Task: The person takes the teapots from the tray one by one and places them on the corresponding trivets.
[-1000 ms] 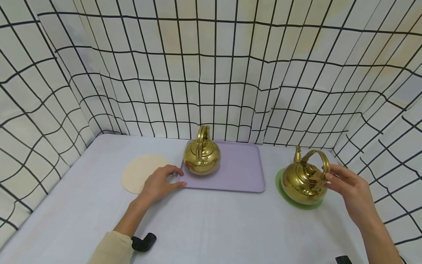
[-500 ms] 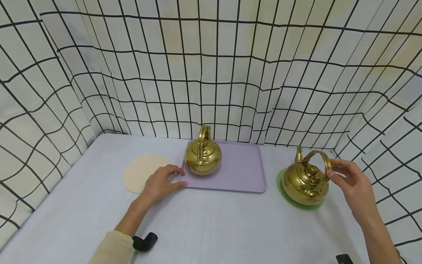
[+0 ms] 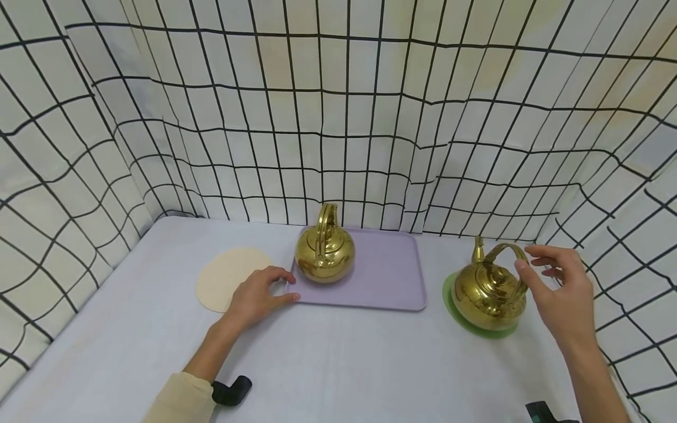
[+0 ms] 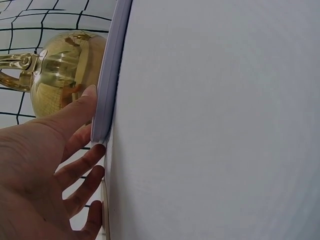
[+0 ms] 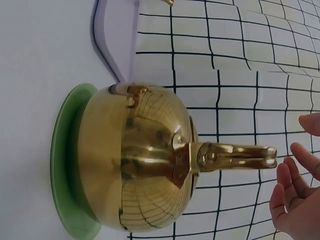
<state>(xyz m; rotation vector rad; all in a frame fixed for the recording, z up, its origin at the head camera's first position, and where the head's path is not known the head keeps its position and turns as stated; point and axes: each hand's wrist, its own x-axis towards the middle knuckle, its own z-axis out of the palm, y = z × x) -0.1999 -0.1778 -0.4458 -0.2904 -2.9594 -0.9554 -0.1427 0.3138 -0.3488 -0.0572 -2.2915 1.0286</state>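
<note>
A brass kettle (image 3: 329,265) stands upright at the left end of a lilac tray (image 3: 388,276). My left hand (image 3: 259,295) holds the tray's near left corner, thumb at the front edge and fingers at the left side. In the left wrist view the thumb (image 4: 80,107) lies over the tray's rim beside the kettle. On the right, a second brass kettle (image 3: 483,302) sits on a round green mat (image 3: 456,311), its spout pointing away. My right hand (image 3: 568,294) hovers beside its arched handle (image 5: 240,156), fingers spread; the right wrist view shows a gap between them.
A round cream mat (image 3: 224,279) lies left of the tray, partly behind my left hand. White cloth covers the table (image 3: 338,364). White walls with a black grid (image 3: 344,117) rise along the back and sides. Black wrist devices (image 3: 231,390) show near both forearms.
My right hand has let go of the right kettle's handle and its fingers have spread upward and apart. My left hand, the tray and both kettles have stayed in place.
</note>
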